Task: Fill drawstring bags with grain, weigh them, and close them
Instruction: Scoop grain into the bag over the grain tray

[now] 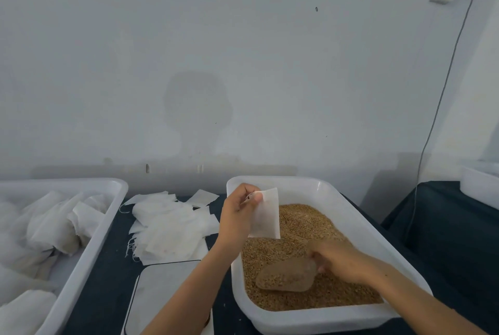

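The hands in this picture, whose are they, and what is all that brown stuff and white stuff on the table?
They belong to a person wearing a camera on their head, so you look down at the table as they do. The left hand pinches a small empty white bag by its top, above a white tub full of brown grain. The right hand holds a clear scoop lying in the grain, with grain in it. Left of the tub lies a pile of flat empty bags, and nearer the person, a flat white scale. On the far left, another tub holds white bags that look filled.
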Motion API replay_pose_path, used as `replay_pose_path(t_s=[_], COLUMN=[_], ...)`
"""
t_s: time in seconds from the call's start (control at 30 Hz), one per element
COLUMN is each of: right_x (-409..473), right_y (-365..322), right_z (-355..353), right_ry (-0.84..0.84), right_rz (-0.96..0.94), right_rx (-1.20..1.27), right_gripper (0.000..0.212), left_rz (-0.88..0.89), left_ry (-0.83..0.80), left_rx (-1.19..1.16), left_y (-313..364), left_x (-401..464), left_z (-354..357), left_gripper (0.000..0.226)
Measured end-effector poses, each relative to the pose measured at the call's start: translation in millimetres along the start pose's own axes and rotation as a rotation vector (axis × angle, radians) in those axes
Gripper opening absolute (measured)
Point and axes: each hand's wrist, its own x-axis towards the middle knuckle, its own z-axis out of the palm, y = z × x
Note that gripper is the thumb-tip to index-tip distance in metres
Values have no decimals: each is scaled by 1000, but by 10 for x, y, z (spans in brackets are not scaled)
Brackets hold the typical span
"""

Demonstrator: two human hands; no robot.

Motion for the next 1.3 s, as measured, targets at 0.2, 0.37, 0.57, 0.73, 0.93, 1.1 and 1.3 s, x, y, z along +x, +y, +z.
replay_pose_path(t_s=[0.2,0.37,0.57,0.73,0.93,1.1,1.3], right_x=[91,199,227,208,159,222,458], right_y=[-372,-762,-869,-896,-1118,-1679,-2147], right_z=[-296,-368,-302,-232,-369,-367,-83], right_ry=[161,456,709,765,797,783,760], right_rz=[-87,-133,-84,-59,-80,-161,-210], right_rx=[671,1208,984,976,1154,941,742], right_gripper=[27,14,39,39,38,33,36], left_rz=[105,245,557,571,54,56,11], left_ry=[-136,-230,-365,-404,-212,-41,160], left_rx=[80,313,900,1089,312,237,352], left_y=[191,306,285,234,254,199,59], left_x=[49,56,135,151,-41,-270,-530], left_z=[0,-43,-219,-237,-444,-878,-1434], left_gripper=[20,23,24,29,48,11,18])
